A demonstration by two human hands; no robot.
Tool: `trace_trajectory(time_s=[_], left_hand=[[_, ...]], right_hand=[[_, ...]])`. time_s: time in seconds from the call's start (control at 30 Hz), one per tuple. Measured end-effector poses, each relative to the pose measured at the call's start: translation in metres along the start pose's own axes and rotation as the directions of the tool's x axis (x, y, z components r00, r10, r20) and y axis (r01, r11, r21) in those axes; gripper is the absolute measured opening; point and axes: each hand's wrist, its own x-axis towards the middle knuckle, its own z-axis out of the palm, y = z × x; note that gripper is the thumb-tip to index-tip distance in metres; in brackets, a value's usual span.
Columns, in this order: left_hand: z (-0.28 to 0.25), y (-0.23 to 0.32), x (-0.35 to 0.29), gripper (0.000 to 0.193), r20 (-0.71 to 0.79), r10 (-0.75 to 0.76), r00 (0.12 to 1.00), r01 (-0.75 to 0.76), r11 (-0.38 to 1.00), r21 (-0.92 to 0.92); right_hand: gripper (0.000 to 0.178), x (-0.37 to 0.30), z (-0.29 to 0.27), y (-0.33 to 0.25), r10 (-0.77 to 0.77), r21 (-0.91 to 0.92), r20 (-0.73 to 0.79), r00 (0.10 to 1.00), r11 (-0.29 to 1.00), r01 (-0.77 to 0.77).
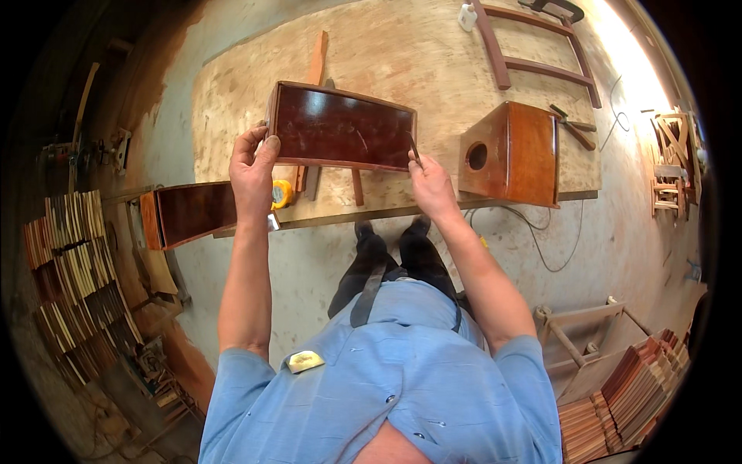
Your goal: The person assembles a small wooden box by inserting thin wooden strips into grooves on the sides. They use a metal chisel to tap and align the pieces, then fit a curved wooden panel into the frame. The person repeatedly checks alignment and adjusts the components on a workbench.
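My left hand (pixel 253 162) grips the left end of a glossy, dark red-brown wooden panel (pixel 340 124) with a lighter rim, its thumb on the near corner. The panel is tilted up above the workbench, and its depth behind the face is hidden. At its lower right corner, my right hand (pixel 433 185) is closed round a thin dark pencil-like stick (pixel 415 145), which points up along the panel's right edge. Below the panel, near my left wrist, a yellow tape measure (pixel 281 193) rests by the bench edge. Wooden strips (pixel 318 58) lie partly behind the panel.
A varnished box with a round hole (pixel 508 151) stands right on the workbench (pixel 394 46), beside pincers (pixel 573 127). Farther back are a wooden frame (pixel 533 66) and a white bottle (pixel 467 18). Another dark-faced box (pixel 195 213) is at left. Cables (pixel 533 232) trail below the bench.
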Motion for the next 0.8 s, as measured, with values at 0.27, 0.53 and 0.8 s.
trace_trajectory(time_s=[0.27, 0.53, 0.8], left_hand=[[-0.022, -0.024, 0.006, 0.044, 0.032, -0.076, 0.997, 0.08, 0.989, -0.128], [-0.026, -0.02, 0.006, 0.042, 0.056, -0.1, 0.993, 0.104, 0.993, -0.056], [-0.031, -0.024, 0.011, 0.043, 0.099, -0.119, 0.988, 0.128, 0.988, -0.083]], right_hand=[[0.034, 0.004, 0.005, -0.002, 0.135, 0.107, 0.062, 0.989, 0.984, -0.141], [0.034, 0.003, 0.009, -0.003, 0.147, 0.132, 0.051, 0.988, 0.979, -0.152], [0.034, 0.001, 0.009, -0.007, 0.176, 0.141, 0.036, 0.984, 0.974, -0.18]])
